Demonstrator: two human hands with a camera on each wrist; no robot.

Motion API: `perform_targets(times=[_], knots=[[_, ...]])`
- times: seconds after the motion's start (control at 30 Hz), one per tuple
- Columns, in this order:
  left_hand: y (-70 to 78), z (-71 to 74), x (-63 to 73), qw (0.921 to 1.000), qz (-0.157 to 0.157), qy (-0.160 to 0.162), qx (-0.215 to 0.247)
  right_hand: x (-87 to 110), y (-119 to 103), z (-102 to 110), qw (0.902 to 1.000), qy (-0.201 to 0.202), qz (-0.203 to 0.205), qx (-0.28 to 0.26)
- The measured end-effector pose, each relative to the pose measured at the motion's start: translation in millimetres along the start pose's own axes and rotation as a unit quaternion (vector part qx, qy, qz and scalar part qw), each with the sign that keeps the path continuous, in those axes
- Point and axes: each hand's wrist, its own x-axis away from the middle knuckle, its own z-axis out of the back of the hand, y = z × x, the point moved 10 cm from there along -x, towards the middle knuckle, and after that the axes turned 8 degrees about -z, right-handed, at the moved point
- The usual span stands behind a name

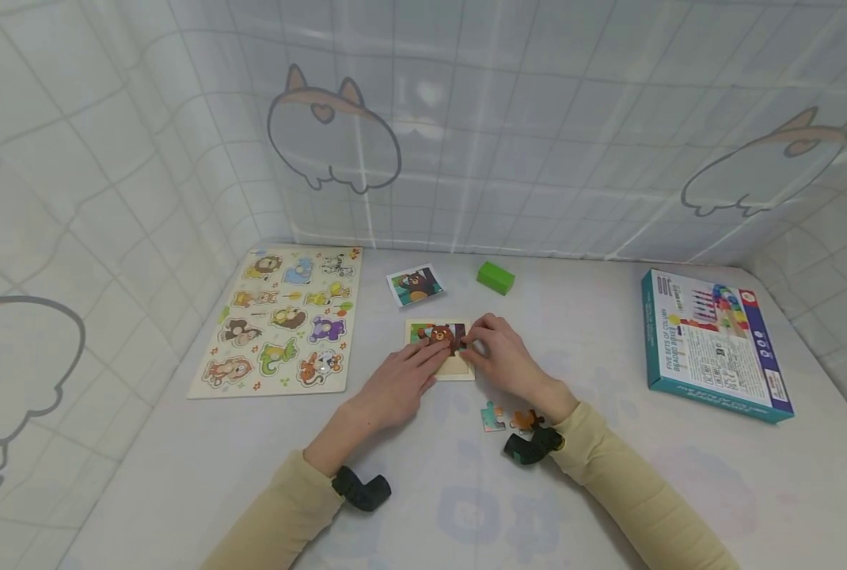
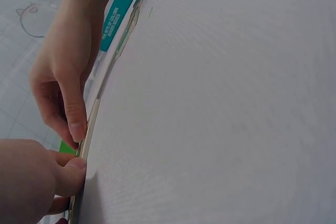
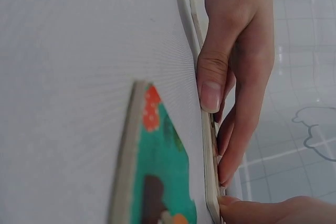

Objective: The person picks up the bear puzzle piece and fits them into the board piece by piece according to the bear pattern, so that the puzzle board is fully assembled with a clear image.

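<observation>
A small wooden tray puzzle (image 1: 456,375) with a bear picture lies before me, its lower part bare wood. The extended fingers of my left hand (image 1: 398,384) press on the picture from the lower left, with the thumb (image 3: 211,95) at the tray's edge in the right wrist view. At the right side, my right hand (image 1: 509,360) pinches a dark puzzle piece (image 1: 462,343), mostly covered by fingertips. Two loose puzzle pieces, one teal (image 1: 492,416) and one orange-brown (image 1: 526,420), lie near my right wrist.
Behind the tray are a bear picture card (image 1: 415,285) and a green block (image 1: 495,277). To the left lies a large animal puzzle board (image 1: 298,317). A teal and white box (image 1: 715,344) stands at the right. A grid-patterned curtain (image 1: 495,142) closes off the back.
</observation>
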Motion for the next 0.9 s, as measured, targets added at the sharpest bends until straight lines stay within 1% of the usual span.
perform_targets(times=[0.33, 0.53, 0.7, 0.9], knots=[[2.2, 0.2, -0.7, 0.9999, -0.012, -0.001, -0.005, -0.6, 0.0, -0.3, 1.0000, -0.006, -0.005, 0.001], [3.0, -0.6, -1.0, 0.9999, -0.012, -0.007, -0.009, -0.3, -1.4, 0.6, 1.0000, -0.004, -0.002, 0.004], [2.2, -1.2, -1.0, 0.9998, -0.006, -0.013, -0.012, 0.0, -2.8, 0.6, 1.0000, -0.005, 0.004, 0.004], [1.1, -2.2, -1.8, 0.9999, -0.003, -0.014, -0.006, 0.0, -1.8, 0.6, 1.0000, -0.009, -0.003, 0.001]])
